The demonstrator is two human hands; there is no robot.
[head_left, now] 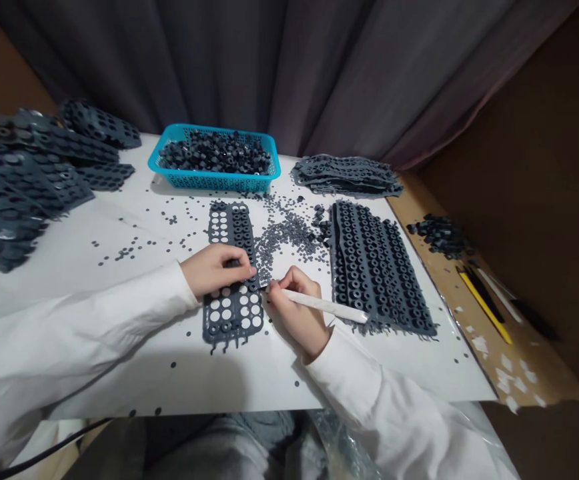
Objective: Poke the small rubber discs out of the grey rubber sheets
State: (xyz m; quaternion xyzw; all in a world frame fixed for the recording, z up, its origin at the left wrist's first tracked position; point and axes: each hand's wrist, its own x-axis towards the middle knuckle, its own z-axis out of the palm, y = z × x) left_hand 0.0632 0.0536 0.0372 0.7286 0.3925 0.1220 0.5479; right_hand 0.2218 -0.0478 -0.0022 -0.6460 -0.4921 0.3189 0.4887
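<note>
A dark rubber sheet (232,331) with rows of round holes and ring-shaped parts lies on the white table surface. Over its middle rests my left hand (219,268), thumb and forefinger pinched together at the sheet's right side; whatever is between the fingertips is too small to make out. My right hand (299,303) grips a white-handled tool (327,307), its thin tip pointing left at the sheet's right edge, close to my left fingertips. Many holes near the bottom and upper left of the sheet show white through them.
A blue basket (214,181) of small black parts stands at the back. Moulded sheets (379,267) lie at right, thin flat sheets (347,176) behind them, more sheets (29,173) at left. Small discs (289,230) are scattered about. A yellow tool (484,305) lies far right.
</note>
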